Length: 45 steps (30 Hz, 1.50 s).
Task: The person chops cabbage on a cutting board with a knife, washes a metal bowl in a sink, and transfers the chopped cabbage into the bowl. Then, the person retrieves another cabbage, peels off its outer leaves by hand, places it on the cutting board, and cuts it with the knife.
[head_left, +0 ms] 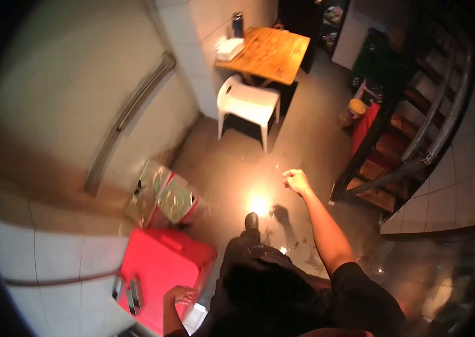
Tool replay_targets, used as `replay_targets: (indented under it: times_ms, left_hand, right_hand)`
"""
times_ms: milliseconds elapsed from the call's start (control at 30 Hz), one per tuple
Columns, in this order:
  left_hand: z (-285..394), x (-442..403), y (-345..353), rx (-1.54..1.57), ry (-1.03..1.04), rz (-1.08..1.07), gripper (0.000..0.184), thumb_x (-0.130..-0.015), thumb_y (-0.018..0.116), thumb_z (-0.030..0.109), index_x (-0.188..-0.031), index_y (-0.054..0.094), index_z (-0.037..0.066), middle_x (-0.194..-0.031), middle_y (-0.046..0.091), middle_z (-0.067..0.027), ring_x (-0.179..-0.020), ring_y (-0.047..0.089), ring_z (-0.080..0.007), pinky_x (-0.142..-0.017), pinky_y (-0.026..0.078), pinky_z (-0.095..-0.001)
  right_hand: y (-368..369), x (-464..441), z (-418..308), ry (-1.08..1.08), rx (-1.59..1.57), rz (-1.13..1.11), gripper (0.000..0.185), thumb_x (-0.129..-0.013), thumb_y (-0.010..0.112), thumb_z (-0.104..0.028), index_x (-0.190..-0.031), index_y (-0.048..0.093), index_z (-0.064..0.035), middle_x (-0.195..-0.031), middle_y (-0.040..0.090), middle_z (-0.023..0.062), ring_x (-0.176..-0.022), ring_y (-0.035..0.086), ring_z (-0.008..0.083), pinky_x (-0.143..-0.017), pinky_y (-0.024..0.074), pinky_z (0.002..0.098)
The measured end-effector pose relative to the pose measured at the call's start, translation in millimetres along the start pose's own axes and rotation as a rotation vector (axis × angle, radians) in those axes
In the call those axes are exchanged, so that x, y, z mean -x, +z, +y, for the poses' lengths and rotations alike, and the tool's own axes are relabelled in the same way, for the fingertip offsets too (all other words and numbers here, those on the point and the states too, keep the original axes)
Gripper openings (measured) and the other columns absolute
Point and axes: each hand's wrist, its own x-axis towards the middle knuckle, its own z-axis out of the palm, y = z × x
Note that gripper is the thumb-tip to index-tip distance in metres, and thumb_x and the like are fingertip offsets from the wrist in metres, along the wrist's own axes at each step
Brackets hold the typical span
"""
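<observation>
My right hand is held out over the floor, its fingers curled in loosely with nothing visible in them. Low on the left, my left hand hangs beside a large red box, fingers half bent and slightly apart. I see nothing in it, and whether it touches the box I cannot tell. A grey metal-looking piece is on the box's left part. Below my left hand, a small white object is partly hidden. My dark shoe is on the floor, near a bright light reflection.
Ahead stand a white plastic stool and a wooden table bearing a white stack and a dark bottle. Clear-wrapped packages lie along the left wall. Wooden stairs with a metal rail rise on the right, near a yellow-lidded tub.
</observation>
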Motion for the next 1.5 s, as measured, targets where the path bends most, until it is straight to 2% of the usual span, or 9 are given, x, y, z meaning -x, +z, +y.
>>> replay_targets:
  times_ms: [233,400,533,767,900,967,1067,1267,1500]
  left_hand:
    - [241,-19,-9,-0.275,0.584,0.39,0.013,-0.084,0.056,0.008,-0.073,0.06,0.003,-0.07,0.062,-0.0067,-0.048,0.051,-0.0142,-0.043,0.043,-0.0276]
    - [523,7,61,-0.573,0.935,0.529,0.043,-0.07,0.071,0.016,-0.111,0.062,0.003,-0.092,0.067,-0.0126,-0.086,0.064,-0.0221,-0.078,0.05,-0.0346]
    - [704,42,166,-0.624,1.28,0.349,0.045,-0.077,0.073,0.019,-0.115,0.059,0.001,-0.085,0.063,-0.0082,-0.077,0.061,-0.0191,-0.077,0.05,-0.0329]
    - [855,74,325,-0.709,1.551,0.232,0.034,-0.08,0.069,0.008,-0.112,0.061,0.002,-0.091,0.058,-0.0044,-0.074,0.058,-0.012,-0.068,0.049,-0.0253]
    - [900,64,342,-0.507,1.484,0.188,0.032,-0.08,0.068,0.006,-0.111,0.062,0.001,-0.091,0.06,-0.0034,-0.073,0.058,-0.0106,-0.068,0.048,-0.0247]
    - [921,63,341,-0.397,1.363,0.208,0.029,-0.079,0.067,0.006,-0.108,0.063,0.001,-0.087,0.062,-0.0051,-0.077,0.059,-0.0115,-0.07,0.048,-0.0246]
    - [957,73,342,-0.326,1.309,0.251,0.026,-0.082,0.065,0.004,-0.107,0.062,-0.001,-0.086,0.061,-0.0028,-0.076,0.058,-0.0104,-0.07,0.047,-0.0232]
    - [1095,49,345,-0.233,1.287,0.193,0.025,-0.087,0.064,0.008,-0.109,0.06,-0.002,-0.09,0.061,-0.0041,-0.081,0.058,-0.0117,-0.075,0.049,-0.0249]
    - [1338,87,470,-0.447,1.461,-0.142,0.029,-0.085,0.066,0.01,-0.112,0.061,0.001,-0.097,0.062,-0.0048,-0.088,0.058,-0.012,-0.083,0.047,-0.0263]
  right_hand:
    - [-112,-64,74,-0.015,0.456,0.319,0.02,-0.076,0.062,-0.017,-0.092,0.07,-0.0083,-0.083,0.069,0.0118,-0.079,0.067,0.0273,-0.071,0.0523,0.0355]
    - [-180,24,211,0.373,0.747,0.43,0.041,-0.087,0.041,-0.036,-0.087,0.069,-0.007,-0.099,0.065,0.0207,-0.096,0.057,0.0416,-0.089,0.0433,0.0484]
    - [-165,134,382,0.514,1.089,-0.173,0.019,-0.071,0.066,-0.026,-0.063,0.068,-0.0087,-0.077,0.067,0.015,-0.073,0.065,0.0318,-0.068,0.0506,0.0441]
    - [-191,57,321,0.708,0.65,-0.422,0.014,-0.071,0.064,-0.022,-0.072,0.072,-0.0108,-0.075,0.067,0.013,-0.069,0.065,0.029,-0.065,0.0511,0.042]
    - [-269,-111,279,0.517,0.884,-0.196,0.019,-0.074,0.059,-0.025,-0.077,0.072,-0.0117,-0.077,0.069,0.0121,-0.074,0.066,0.0284,-0.071,0.0517,0.0436]
    - [-324,-206,261,0.125,1.108,0.013,0.02,-0.074,0.056,-0.021,-0.075,0.071,-0.0079,-0.077,0.068,0.0125,-0.071,0.065,0.0305,-0.068,0.0509,0.0438]
    - [-390,-339,137,0.539,-0.252,0.562,0.024,-0.075,0.063,-0.007,-0.098,0.066,0.0002,-0.083,0.068,0.0131,-0.063,0.065,0.0245,-0.06,0.0519,0.0363]
    - [-482,-485,46,0.4,-0.154,0.439,0.036,-0.076,0.064,-0.007,-0.109,0.06,0.0036,-0.084,0.065,0.0112,-0.059,0.062,0.0175,-0.057,0.0496,0.0318]
    - [-534,-494,75,0.495,-0.549,0.597,0.011,-0.083,0.058,-0.009,-0.091,0.06,-0.0017,-0.067,0.056,0.0023,-0.05,0.051,0.0121,-0.046,0.0416,0.028]
